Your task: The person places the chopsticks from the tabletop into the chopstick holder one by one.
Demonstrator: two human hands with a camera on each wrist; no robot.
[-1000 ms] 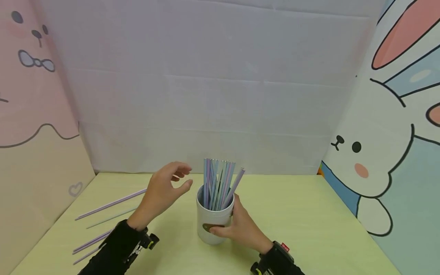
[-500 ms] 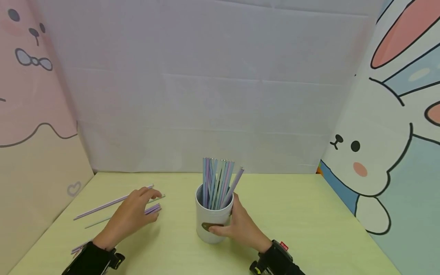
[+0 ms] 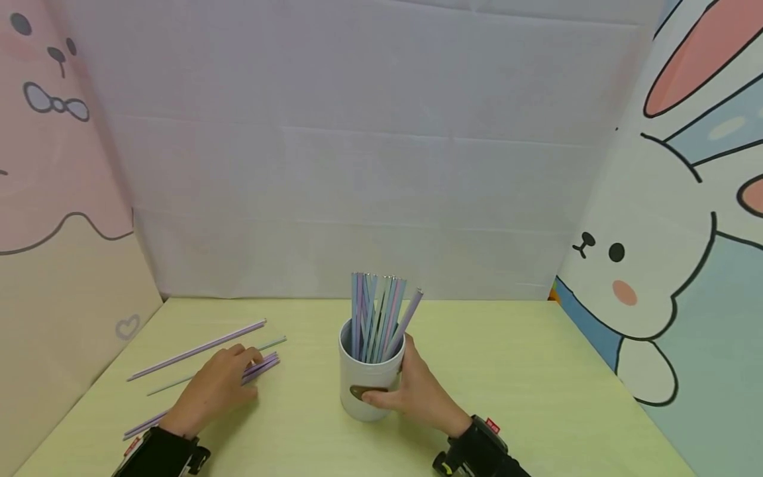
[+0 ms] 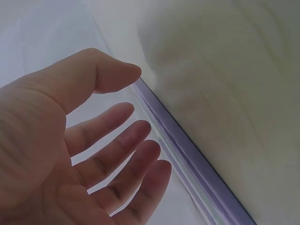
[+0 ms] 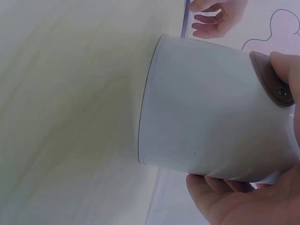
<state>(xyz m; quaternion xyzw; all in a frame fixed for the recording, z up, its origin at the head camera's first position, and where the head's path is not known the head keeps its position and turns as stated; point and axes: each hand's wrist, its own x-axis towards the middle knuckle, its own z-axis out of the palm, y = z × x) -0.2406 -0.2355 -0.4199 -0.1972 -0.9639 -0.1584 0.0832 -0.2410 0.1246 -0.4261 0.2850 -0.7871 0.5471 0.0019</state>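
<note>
A white cup (image 3: 368, 405) with a brown patch on its front stands upright on the table, full of blue, purple and green pastel straws (image 3: 377, 311). My right hand (image 3: 426, 394) grips its right side; in the right wrist view the thumb lies by the brown patch (image 5: 276, 84) and the other fingers wrap the opposite side. At the left, my left hand (image 3: 217, 384) is low over a few purple straws (image 3: 262, 368) lying on the table. In the left wrist view its fingers are loosely bent and spread, fingertips (image 4: 161, 168) beside the straws (image 4: 187, 150), pinching nothing.
Behind the left hand lie a thin green straw (image 3: 173, 385) and a pair of purple straws (image 3: 197, 351), all slanting. A pale wall sheet (image 3: 369, 199) closes the table's back, and printed cartoon panels (image 3: 644, 298) stand at both sides.
My left hand has moved from beside the cup leftward and down to the purple straws. The right hand stays on the cup, which has not moved.
</note>
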